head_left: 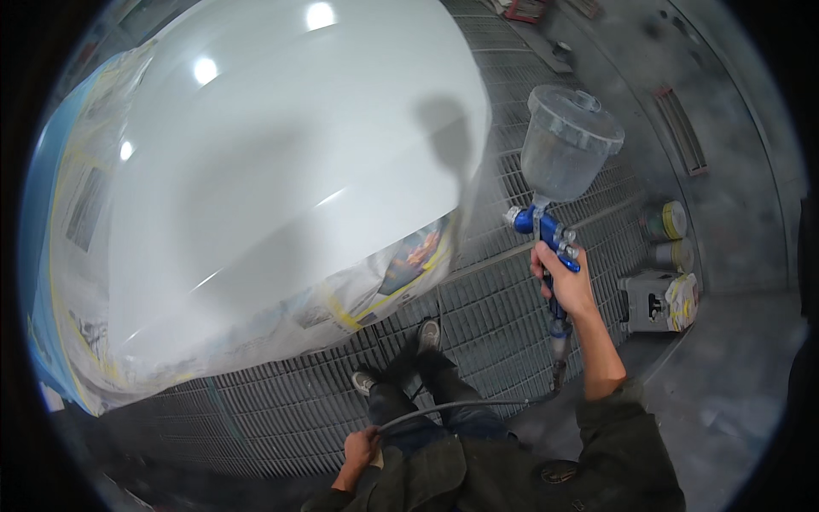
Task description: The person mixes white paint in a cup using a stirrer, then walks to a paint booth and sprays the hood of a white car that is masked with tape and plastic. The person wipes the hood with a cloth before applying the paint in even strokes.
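Note:
My right hand [563, 277] is wrapped round the handle of a blue spray gun [546, 229], held up beside the car panel. On top of the gun sits a cloudy, lidded paint cup [567, 145], slightly tilted. The nozzle points left toward a glossy white car panel [299, 171], apart from its edge. From the gun's base a grey air hose [461, 404] curves down across my legs to my left hand [362, 447], which is closed round it near my thigh. Masking paper and plastic [333, 311] with yellow tape cover the panel's lower border.
Slatted metal grating [503, 307] forms the floor underfoot. At the right, by the wall, stand a yellow-banded can [674, 220], another can [674, 255] and a grey box-shaped container [653, 303]. Blue sheeting [43, 230] hangs at the far left of the panel.

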Demonstrator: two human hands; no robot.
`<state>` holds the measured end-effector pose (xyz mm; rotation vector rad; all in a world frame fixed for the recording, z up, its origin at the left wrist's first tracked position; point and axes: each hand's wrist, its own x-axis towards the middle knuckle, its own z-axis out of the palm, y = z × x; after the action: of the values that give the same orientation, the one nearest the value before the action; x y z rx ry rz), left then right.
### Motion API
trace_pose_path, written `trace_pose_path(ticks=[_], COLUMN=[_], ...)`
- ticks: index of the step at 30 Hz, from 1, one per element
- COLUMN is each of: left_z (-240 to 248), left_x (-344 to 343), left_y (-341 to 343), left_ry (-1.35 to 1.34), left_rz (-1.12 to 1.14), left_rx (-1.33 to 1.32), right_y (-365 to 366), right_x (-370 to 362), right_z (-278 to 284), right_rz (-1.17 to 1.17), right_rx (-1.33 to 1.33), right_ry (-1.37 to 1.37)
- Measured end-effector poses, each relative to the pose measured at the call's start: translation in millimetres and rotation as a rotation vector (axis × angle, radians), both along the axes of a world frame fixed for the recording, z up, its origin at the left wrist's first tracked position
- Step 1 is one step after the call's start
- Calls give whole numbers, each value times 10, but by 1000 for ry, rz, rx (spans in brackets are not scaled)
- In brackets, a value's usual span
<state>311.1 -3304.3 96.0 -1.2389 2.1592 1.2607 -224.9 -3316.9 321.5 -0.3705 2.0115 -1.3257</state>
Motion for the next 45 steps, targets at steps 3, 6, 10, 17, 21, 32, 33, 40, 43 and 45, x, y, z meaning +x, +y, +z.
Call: trace_pose_path(ticks=[3,6,10,17,21,32,33,40,43,45], left_z=[-118,-74,-191,-469,-271,-497,-511,-325,171,153], left_x=[409,793,1520,2651,2965,3469,3495,3257,3002,2870], left_y=[107,108,303,1025,1373,2441,2402,1853,997,758], left_ry=[-8,-6,-68,-50,-82,340,357,69,164,154], left_rz=[60,149,282,888,1085,1626,1596,1352,1130,970], left_rx=[-35,-47,-34,171,152,649,632,261,83,93], right_y=[-76,-297,-704,-1586,-2166,-3389,-3419,-3049,-2710,-2442], right_x=[480,1101,1956,3629,4607,6536,6512,5294,4459,3925], right_z=[114,223,300,222,225,511,550,620,632,628], right_rz=[83,93,208,517,674,913,930,748,647,596], right_rx=[-36,-16,-62,-181,-236,-300,-312,-223,-187,-156], right_ry=[-45,-107,-204,-94,-203,-559,-571,-383,-363,-350])
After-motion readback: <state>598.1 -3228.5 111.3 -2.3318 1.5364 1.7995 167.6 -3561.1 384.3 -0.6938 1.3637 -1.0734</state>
